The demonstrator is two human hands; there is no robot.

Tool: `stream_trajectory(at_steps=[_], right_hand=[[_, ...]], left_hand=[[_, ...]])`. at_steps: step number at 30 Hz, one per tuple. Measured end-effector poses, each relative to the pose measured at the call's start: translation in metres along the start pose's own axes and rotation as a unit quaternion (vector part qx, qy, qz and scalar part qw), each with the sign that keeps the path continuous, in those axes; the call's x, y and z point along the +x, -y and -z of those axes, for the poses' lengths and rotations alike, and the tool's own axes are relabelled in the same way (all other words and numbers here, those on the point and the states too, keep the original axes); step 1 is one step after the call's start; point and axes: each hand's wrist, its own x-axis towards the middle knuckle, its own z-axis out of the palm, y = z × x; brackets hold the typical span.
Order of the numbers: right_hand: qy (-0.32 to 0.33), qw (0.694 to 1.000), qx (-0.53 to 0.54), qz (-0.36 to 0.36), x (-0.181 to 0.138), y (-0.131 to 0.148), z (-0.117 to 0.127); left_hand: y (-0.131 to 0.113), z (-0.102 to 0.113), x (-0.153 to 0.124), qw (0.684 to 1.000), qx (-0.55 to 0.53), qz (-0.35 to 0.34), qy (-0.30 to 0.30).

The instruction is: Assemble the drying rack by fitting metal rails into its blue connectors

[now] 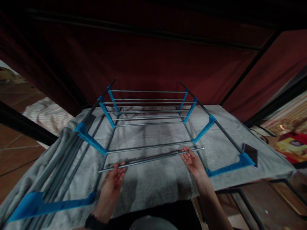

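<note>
Between my two hands a thin grey metal rod (153, 158) lies crosswise, tilted up a little toward the right. My left hand (115, 175) is closed around it near its left end, and my right hand (192, 161) pinches it near the other end. Around it stands a partly built rack of grey tubes with blue plastic brackets. The rod passes in front of the nearest fixed crossbar (148, 148). Closest to my left hand is the front left bracket (55, 206); the front right bracket (230, 166) lies beyond my right forearm.
Loose grey tubes (64, 159) lie bundled on the left of the grey cloth (155, 188). A phone (250, 155) rests near the right bracket. Dark red fabric panels (153, 60) with dark frame bars close off the back. A red and yellow package (292, 147) sits at far right.
</note>
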Motion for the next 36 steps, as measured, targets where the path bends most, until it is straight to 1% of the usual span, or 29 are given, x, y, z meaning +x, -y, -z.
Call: stream_trajectory(at_steps=[3, 6, 10, 13, 17, 20, 23, 30, 33, 36], right_hand=[[0.004, 1.0, 0.0, -0.006, -0.002, -0.009, -0.009], [-0.012, 1.0, 0.005, -0.006, 0.0, -0.01, -0.011], [-0.028, 1.0, 0.005, 0.001, 0.007, 0.004, -0.003], [-0.036, 0.999, -0.005, 0.021, 0.011, 0.017, 0.004], [-0.045, 0.997, -0.02, 0.053, 0.012, 0.027, 0.007], [-0.05, 0.995, -0.023, 0.082, 0.014, 0.031, 0.002], [-0.047, 0.994, -0.015, 0.094, 0.014, 0.035, -0.006], [-0.036, 0.996, -0.017, 0.082, 0.012, 0.028, -0.022], [-0.035, 0.995, -0.014, 0.09, 0.014, 0.025, -0.024], [-0.036, 0.995, -0.004, 0.093, 0.017, 0.026, -0.025]], left_hand=[[0.012, -0.008, -0.006, 0.999, 0.0, 0.03, 0.025], [0.02, -0.012, -0.007, 0.999, -0.005, 0.036, 0.025], [0.019, -0.009, 0.002, 1.0, -0.022, 0.014, 0.004], [0.015, -0.004, 0.011, 1.0, -0.02, 0.004, 0.003], [0.013, -0.006, 0.015, 1.0, -0.012, 0.016, 0.001], [0.014, -0.012, 0.013, 0.999, 0.001, 0.033, 0.007], [0.016, -0.022, 0.008, 0.999, 0.005, 0.051, 0.013], [0.019, -0.056, -0.008, 0.991, -0.029, 0.128, -0.027], [0.022, -0.061, -0.011, 0.987, -0.033, 0.157, -0.018], [0.023, -0.057, -0.01, 0.985, -0.024, 0.169, 0.01]])
